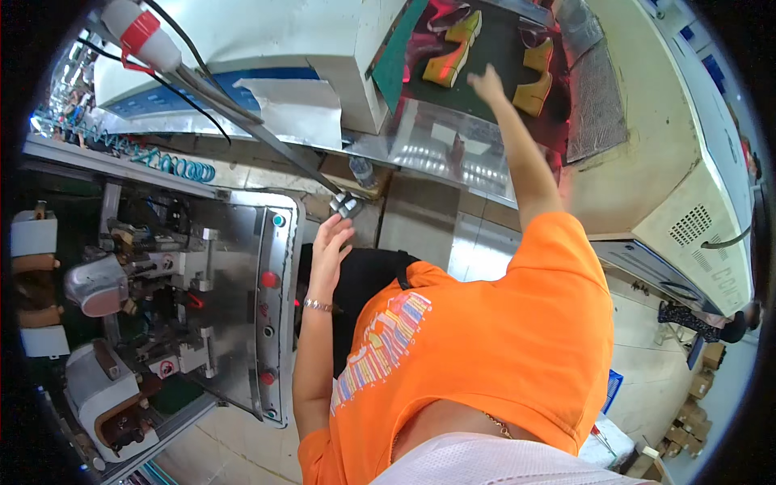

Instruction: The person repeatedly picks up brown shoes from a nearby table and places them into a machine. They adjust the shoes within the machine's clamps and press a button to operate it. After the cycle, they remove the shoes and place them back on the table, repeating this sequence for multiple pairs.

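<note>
My right hand is stretched out over a dark belt, its fingers apart and nothing seen in them. Just left of it lies a yellow wedge-shaped shoe piece, with another yellow piece behind. Two tan curved shoe pieces lie to the right of the hand. Red light falls over this part of the belt. My left hand, a metal bracelet at its wrist, is raised with spread fingers near the clamp end of a metal rod. No object shows in it.
At left stands a machine with a metal front panel bearing red and green buttons, clamps and shoe forms. Beige machine housings flank the belt. A clear bottle stands under the belt's edge. A coiled blue-green hose hangs nearby.
</note>
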### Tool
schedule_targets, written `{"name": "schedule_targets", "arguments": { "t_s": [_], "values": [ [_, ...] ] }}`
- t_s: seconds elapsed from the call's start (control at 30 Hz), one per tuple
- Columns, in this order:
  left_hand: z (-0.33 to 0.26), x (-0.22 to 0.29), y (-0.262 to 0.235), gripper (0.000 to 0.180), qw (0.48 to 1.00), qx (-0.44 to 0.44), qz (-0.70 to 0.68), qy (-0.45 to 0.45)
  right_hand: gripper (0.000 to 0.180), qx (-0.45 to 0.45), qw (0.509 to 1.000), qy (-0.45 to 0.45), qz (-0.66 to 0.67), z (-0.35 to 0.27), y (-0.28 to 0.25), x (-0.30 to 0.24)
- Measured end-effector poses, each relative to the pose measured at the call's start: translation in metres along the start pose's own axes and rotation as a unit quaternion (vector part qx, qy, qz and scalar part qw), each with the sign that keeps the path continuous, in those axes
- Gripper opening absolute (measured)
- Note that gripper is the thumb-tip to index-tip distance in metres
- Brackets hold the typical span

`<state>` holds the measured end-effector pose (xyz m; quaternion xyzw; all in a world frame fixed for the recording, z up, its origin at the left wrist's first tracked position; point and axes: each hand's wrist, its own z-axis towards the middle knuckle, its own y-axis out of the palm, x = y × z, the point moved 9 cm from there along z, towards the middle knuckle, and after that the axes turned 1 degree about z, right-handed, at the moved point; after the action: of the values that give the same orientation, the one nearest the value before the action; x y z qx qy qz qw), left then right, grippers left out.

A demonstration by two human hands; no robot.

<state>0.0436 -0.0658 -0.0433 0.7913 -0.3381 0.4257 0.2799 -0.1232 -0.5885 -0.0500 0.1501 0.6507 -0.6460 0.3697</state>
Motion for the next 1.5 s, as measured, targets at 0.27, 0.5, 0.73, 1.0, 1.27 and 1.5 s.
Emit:
{"name": "schedule_targets", "arguments": {
  "t_s": [0.27, 0.5, 0.73, 1.0, 1.27, 1.5],
  "values": [
    [-0.060, -0.044, -0.081, 0.041, 0.986, 0.101, 0.132, -0.004, 0.087, -0.229, 0.891, -0.022, -0.391, -0.265, 0.065, 0.138],
    [-0.046, 0.013, -0.054, 0.039, 0.960, 0.098, 0.196, 0.175, 0.087, -0.288, 0.894, 0.063, -0.337, -0.245, 0.098, 0.156],
    [-0.014, 0.104, 0.007, 0.035, 0.891, 0.141, 0.272, 0.334, 0.097, -0.299, 0.879, -0.016, -0.372, -0.236, 0.125, 0.185],
    [0.047, 0.259, 0.106, 0.035, 0.707, 0.163, 0.431, 0.536, 0.055, -0.370, 0.901, 0.120, -0.194, -0.191, 0.067, 0.138],
    [0.149, 0.330, 0.162, 0.066, 0.633, 0.218, 0.441, 0.598, 0.037, 0.072, 0.996, 0.026, -0.034, 0.077, -0.035, 0.144],
    [0.180, 0.320, 0.161, 0.052, 0.653, 0.200, 0.454, 0.572, 0.039, 0.142, 0.954, 0.075, -0.254, 0.223, -0.054, 0.186]
  ]
}}
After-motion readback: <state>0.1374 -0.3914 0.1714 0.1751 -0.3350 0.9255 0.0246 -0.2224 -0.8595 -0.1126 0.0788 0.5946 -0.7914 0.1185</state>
